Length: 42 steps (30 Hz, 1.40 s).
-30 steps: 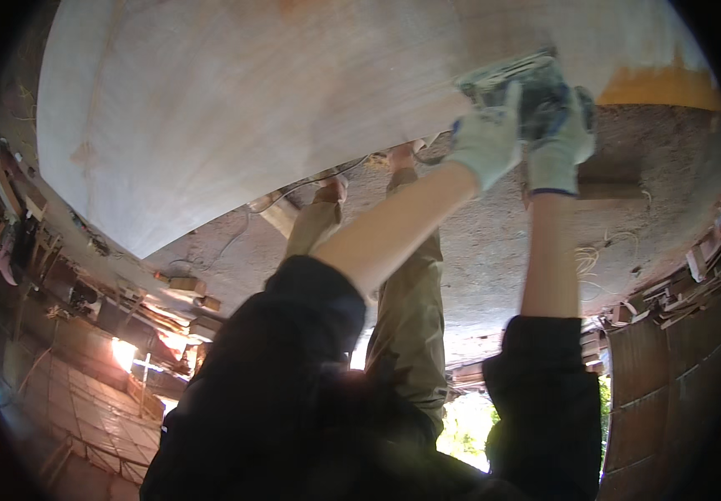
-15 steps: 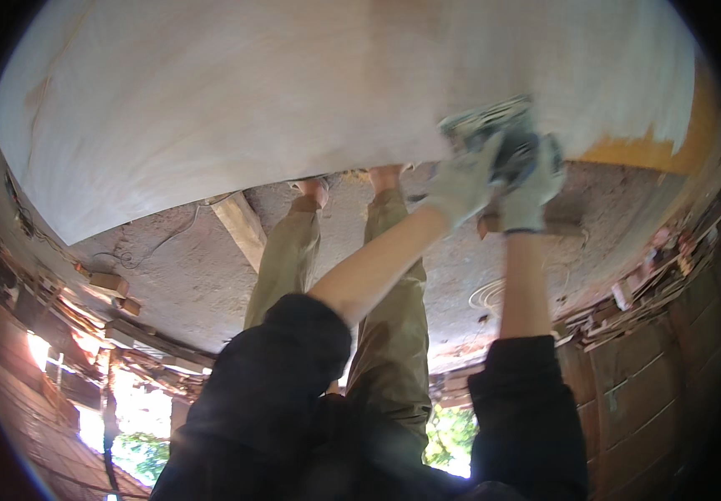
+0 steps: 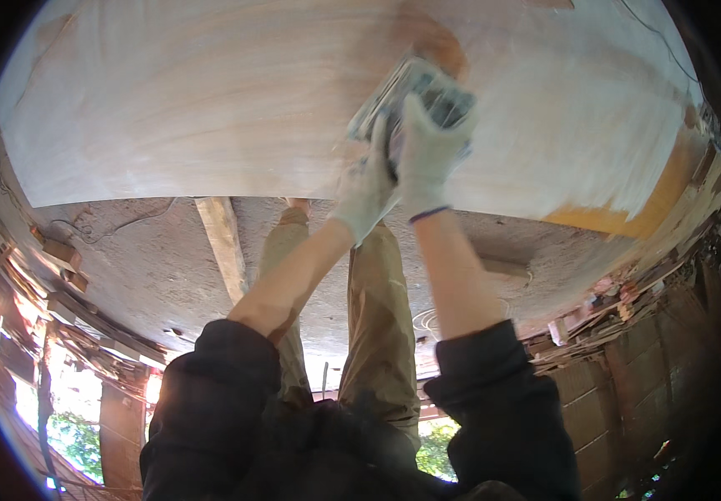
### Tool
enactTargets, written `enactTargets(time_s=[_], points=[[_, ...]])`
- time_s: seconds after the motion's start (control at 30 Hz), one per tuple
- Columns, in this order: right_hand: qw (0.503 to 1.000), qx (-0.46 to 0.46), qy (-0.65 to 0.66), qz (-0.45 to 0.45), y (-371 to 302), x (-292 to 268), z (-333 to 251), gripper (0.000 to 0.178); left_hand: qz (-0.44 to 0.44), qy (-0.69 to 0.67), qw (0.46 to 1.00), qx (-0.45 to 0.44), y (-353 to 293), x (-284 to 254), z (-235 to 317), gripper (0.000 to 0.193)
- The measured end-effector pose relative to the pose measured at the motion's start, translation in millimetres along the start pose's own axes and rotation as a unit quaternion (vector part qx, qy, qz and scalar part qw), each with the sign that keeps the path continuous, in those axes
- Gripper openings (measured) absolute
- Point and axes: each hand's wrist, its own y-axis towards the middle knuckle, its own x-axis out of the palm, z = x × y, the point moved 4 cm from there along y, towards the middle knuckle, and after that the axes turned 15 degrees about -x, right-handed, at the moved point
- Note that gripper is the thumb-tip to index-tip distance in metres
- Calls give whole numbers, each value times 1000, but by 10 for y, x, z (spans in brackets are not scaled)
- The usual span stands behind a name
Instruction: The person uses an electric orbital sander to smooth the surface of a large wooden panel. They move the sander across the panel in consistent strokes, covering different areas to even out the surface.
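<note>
A handheld sander with a flat rectangular base [image 3: 406, 82] rests tilted on a broad, pale-coated wooden board [image 3: 193, 117]. My left hand [image 3: 364, 190], in a pale work glove, is closed around its near left side. My right hand [image 3: 429, 154], gloved too, grips its body from the right, with the thumb side over the top. Just beyond the sander lies a brown-orange patch [image 3: 435, 42] on the board. The sander and gloves are slightly blurred, and the palms hide part of the tool.
A yellow-orange strip [image 3: 619, 219] shows at the board's near right edge. A thin cable [image 3: 661, 40] crosses its far right. On the dusty floor lie a wooden beam [image 3: 222, 242], a wood piece [image 3: 502, 267] and a thin cord [image 3: 126, 224]. Scrap wood [image 3: 627, 305] is piled at the right.
Both hands have moved left and farther up the board with the sander, which has turned to a steeper slant. The view has shifted, showing more of the board's right side.
</note>
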Motion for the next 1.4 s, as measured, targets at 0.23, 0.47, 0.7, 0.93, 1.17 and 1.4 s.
enactTargets(time_s=[0.23,0.47,0.7,0.93,1.17,1.4], points=[[990,-45,48,-121,1812,125,-651,12,9,-173,985,-20,1182,-374,1572,85],[963,-188,10,-192,2219,24,-260,44,65,-217,974,-29,1280,153,1636,90],[994,-68,-13,-81,34,-490,361,79,-192,-185,949,-170,-365,370,295,96],[975,-58,-112,-183,-1463,-210,310,82,-55,-312,933,-170,-1288,652,-986,101],[987,-76,26,-137,-262,686,-371,78,-117,-152,970,-150,102,-570,-320,89],[921,-289,-96,-242,2131,994,-892,52,-28,-154,988,-1,1537,-1271,967,84]])
